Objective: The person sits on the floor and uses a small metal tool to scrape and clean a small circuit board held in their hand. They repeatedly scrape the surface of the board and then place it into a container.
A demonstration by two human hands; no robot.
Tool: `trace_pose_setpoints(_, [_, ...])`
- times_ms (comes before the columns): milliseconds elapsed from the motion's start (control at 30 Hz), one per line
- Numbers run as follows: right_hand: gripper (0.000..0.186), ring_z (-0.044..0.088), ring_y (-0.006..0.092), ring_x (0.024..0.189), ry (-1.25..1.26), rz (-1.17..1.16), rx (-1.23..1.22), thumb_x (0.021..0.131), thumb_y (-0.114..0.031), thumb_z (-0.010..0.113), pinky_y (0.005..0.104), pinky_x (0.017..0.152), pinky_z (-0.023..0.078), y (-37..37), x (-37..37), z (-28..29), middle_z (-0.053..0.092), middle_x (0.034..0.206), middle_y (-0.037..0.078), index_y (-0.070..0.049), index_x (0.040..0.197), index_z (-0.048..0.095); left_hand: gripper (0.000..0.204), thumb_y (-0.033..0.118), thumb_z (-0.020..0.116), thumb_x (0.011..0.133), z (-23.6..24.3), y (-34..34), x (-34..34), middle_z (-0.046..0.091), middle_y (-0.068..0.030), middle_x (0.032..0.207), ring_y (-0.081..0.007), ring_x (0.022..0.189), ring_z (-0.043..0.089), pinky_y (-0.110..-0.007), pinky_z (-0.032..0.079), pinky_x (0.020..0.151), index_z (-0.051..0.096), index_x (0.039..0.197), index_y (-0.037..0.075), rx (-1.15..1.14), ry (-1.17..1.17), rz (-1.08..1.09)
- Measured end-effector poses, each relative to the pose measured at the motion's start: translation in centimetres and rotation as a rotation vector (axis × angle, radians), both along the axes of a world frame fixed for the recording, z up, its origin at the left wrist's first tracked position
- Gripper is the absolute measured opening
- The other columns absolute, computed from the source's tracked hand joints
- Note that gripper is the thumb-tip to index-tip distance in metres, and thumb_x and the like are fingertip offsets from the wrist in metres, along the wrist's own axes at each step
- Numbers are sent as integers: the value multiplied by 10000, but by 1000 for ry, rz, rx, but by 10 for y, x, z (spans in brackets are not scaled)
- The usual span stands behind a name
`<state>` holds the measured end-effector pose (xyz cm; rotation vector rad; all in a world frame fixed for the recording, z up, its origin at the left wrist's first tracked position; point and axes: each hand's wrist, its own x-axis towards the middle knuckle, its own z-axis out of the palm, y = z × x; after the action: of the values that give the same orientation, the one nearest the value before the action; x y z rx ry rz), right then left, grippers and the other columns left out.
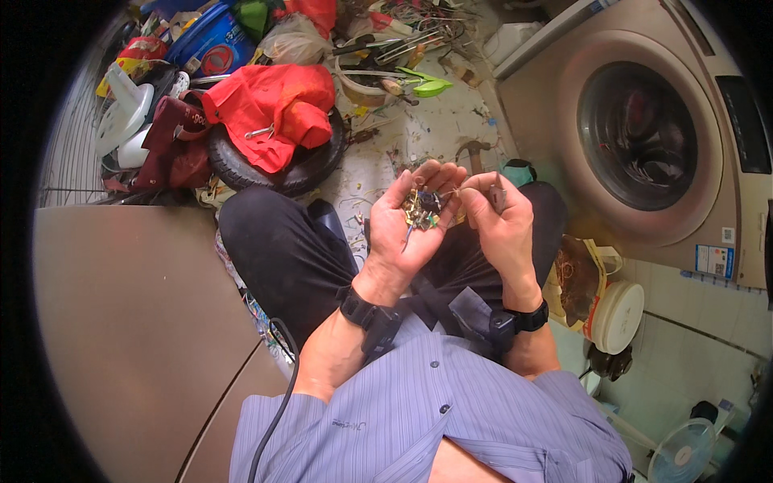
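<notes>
In my left hand (390, 237), palm up with fingers curled, rests a pile of small brass-coloured and metal bits (420, 211) with a black piece and short wire ends. My right hand (503, 233) is beside it, thumb and forefinger pinched on what looks like a thin wire (456, 193) at the pile's edge. A small grey metal object (498, 199) shows among my right fingers; its kind I cannot make out. Just beyond my hands, a hammer (473, 149) lies on the littered floor.
A washing machine (543, 113) stands to the right, above a white bucket (618, 318) and bag. Left are a red cloth (258, 105) on a tyre (229, 165), piled bags, a wire rack (68, 145) and a brown panel (129, 314). Tools and scraps (386, 56) lie ahead.
</notes>
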<state>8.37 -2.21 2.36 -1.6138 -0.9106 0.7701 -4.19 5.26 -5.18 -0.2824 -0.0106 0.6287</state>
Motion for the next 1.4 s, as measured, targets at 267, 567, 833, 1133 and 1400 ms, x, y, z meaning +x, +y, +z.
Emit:
trace_pose_setpoints(267, [106, 490, 42, 587, 317, -29, 9, 995, -110, 687, 212, 511, 361, -1, 11, 1, 602, 730, -25, -4, 989, 679, 407, 269, 445, 1096, -1, 4, 0, 678, -220, 1325, -376, 1339, 575, -507, 436, 1178, 677, 1237, -34, 21, 39, 0])
trace_pose_setpoints(567, [88, 483, 43, 605, 106, -272, 26, 986, -86, 658, 214, 529, 347, -49, 55, 18, 608, 759, -21, -35, 916, 676, 346, 211, 495, 1082, -4, -2, 5, 688, -222, 1316, -377, 1342, 581, -496, 440, 1180, 692, 1238, -26, 2, 69, -59])
trace_pose_setpoints(833, [99, 479, 51, 604, 79, -569, 107, 982, -100, 665, 225, 544, 343, -162, 118, 33, 606, 803, -8, -54, 903, 627, 323, 157, 518, 1069, -8, -9, 20, 680, -215, 1338, -361, 1375, 554, -496, 415, 1200, 687, 1255, -46, 7, -8, -182])
trace_pose_setpoints(1133, [141, 564, 119, 633, -24, -830, -171, 959, -143, 676, 295, 587, 441, -265, 171, -20, 647, 731, 42, -5, 928, 686, 316, 171, 525, 1077, -14, -16, 31, 677, -214, 1334, -360, 1347, 578, -499, 447, 1179, 679, 1259, -37, 104, 29, -244])
trace_pose_setpoints(1400, [227, 700, 384, 794, -795, -818, -443, 938, -225, 705, 434, 733, 533, -261, 171, -27, 724, 896, 221, -17, 1025, 728, 285, 150, 542, 1075, -8, -22, 32, 701, -156, 1300, -334, 1320, 601, -482, 473, 1146, 683, 1257, -19, 45, 46, -287])
